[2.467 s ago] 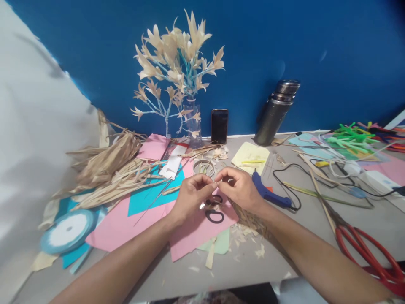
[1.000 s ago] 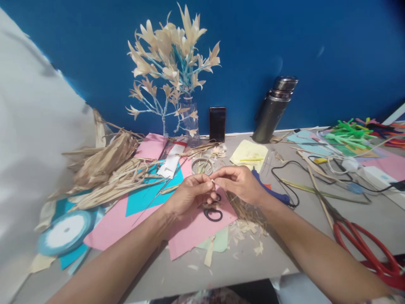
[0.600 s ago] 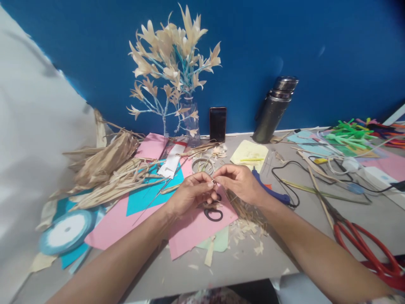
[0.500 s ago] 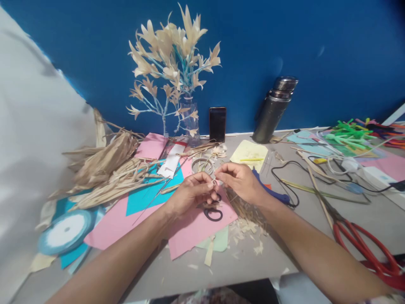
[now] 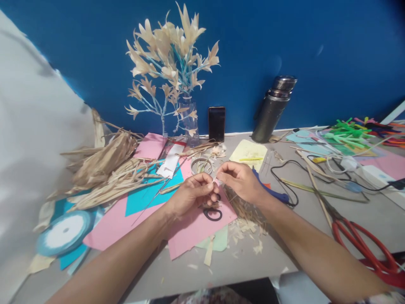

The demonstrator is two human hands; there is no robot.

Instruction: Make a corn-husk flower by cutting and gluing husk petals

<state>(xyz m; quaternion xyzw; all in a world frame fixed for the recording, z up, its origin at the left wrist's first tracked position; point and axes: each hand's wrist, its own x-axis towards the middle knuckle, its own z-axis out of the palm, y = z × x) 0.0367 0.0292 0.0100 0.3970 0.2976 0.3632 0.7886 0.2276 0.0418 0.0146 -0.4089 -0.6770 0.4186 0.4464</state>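
My left hand (image 5: pixel 198 192) and my right hand (image 5: pixel 238 180) meet over the middle of the table, fingertips nearly touching. Between them runs a thin, pale strand (image 5: pixel 214 179), pinched by both hands; its exact material is too small to make out. Just below the left fingers, black-handled scissors (image 5: pixel 212 214) lie on a pink sheet (image 5: pixel 186 236), their blades mostly hidden. A roll of tape (image 5: pixel 201 165) rests behind the hands. Close to the right hand is a blue-handled tool (image 5: pixel 272 192), partly covered by it.
Dried husks (image 5: pixel 107 164) pile up at left, near a ribbon spool (image 5: pixel 65 232). Dried-leaf flowers (image 5: pixel 171 55) stand in a clear bottle (image 5: pixel 189 114) beside a phone (image 5: pixel 217 123) and a flask (image 5: pixel 274 110). Red-handled scissors (image 5: pixel 363 245), a black cable (image 5: pixel 295 162) and pipe cleaners (image 5: pixel 349 133) lie right.
The small loop seen in the pale strand has gone, and the strand now looks straighter between my fingertips. My right hand has shifted very slightly to the right.
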